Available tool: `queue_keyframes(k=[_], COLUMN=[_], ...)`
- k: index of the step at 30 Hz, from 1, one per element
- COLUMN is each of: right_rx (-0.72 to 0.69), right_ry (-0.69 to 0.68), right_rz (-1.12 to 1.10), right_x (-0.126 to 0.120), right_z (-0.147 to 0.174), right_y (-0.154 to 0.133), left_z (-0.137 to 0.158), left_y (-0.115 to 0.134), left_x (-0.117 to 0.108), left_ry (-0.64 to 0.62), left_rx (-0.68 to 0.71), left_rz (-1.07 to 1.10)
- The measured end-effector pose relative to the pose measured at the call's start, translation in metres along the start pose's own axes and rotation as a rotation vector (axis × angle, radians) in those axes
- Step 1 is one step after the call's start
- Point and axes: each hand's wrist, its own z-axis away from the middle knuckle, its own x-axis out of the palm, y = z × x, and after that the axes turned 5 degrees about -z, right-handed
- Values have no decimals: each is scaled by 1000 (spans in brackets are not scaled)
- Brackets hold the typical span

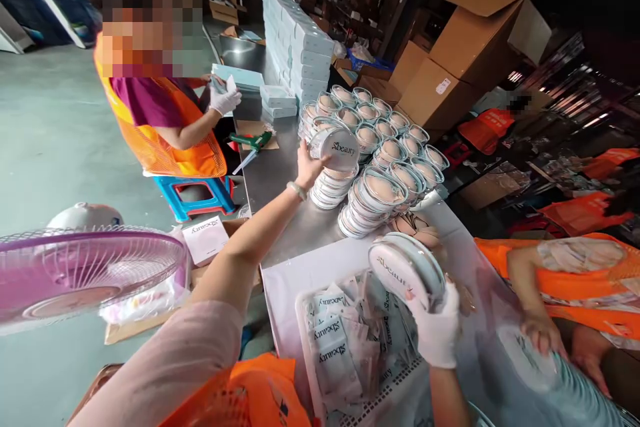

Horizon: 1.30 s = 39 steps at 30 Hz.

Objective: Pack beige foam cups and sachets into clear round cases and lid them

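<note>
My bare left hand (311, 165) is closed on a round case (341, 149) with "beauty" lettering, above a stack of the same cases. In a white glove, my right hand (439, 327) grips a pair of round cases (403, 272), tilted, the nearer one showing the lettering. Below and left of that hand sits a white basket (306, 353) full of small printed packets (333, 340). Stacked cases (383, 187) with beige contents cover the table beyond both hands. Some loose beige pieces (423, 233) lie behind the right hand's cases.
A person in an orange vest (165, 127) sits at the left, gloved hands holding something small. Pale blue boxes (295, 40) form a tall pile beyond a green glue gun (255, 141). A purple fan (95, 273) stands at left. Another person's hands (545, 337) touch cases at right.
</note>
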Motion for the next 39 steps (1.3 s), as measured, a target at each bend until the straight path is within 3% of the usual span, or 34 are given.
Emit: queue_keyframes(k=[3,5,7,10,13,16,19,21,23,26,29,31,33,39], right_rx=[-499,-935,-1243,-1345,-1347,-1185,-773,-490,-195,319,693,785,789,870], right_ry=[10,29,90,161,167,163,278,414,438,165,-157,-274,-329,-351], right_rz=[316,459,530,583,572,490,285,16,-324,-766,-889,-909,-974,-1169], right_x=[-5,-7,-8,-10,-17,-25,-28,-25,-17,7,41,61,72,67], right_z=[13,21,28,39,48,53,58,62,67,74,84,91,96,97], right_y=[11,18,22,24,34,49,50,37,16,-14,-29,-31,-31,-31], left_z=[57,99,135,172,192,208,225,236,246,260,273,280,283,277], left_y=[-10,-25,-43,-67,-77,-74,-65,-61,-57,-51,-45,-41,-39,-26], left_x=[-23,-39,-50,-62,-73,-90,-110,-119,-123,-117,-105,-100,-96,-90], left_ry=[85,63,6,-88,-149,-276,-451,-548,-616,-668,-770,-888,-988,-1132], left_rx=[446,663,821,933,888,705,540,464,409,382,407,442,478,747], left_rz=[-58,-96,-100,-98,-107,-181,-242,-277,-320,-351,-347,-340,-319,-244])
